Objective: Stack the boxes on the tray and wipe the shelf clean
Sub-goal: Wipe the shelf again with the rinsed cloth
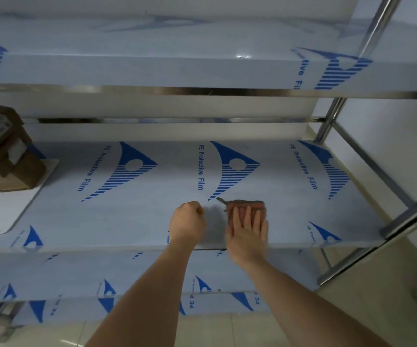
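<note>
A reddish-brown cloth (pixel 248 204) lies flat on the shelf (pixel 132 216), which is covered in white film with blue logos. My right hand (pixel 248 232) presses on the cloth with straight, spread fingers. Just to its left, my left hand (pixel 188 221) rests on the shelf near the front edge, fingers curled into a fist with nothing in it. At the far left a stack of brown cardboard boxes (pixel 5 151) stands on a white tray (pixel 5 211).
Another film-covered shelf (pixel 152 68) hangs close above. Lower shelves (pixel 102 276) lie beneath. Chrome posts (pixel 332 121) and a slanted rail (pixel 412 214) frame the right side. A tiled floor shows below.
</note>
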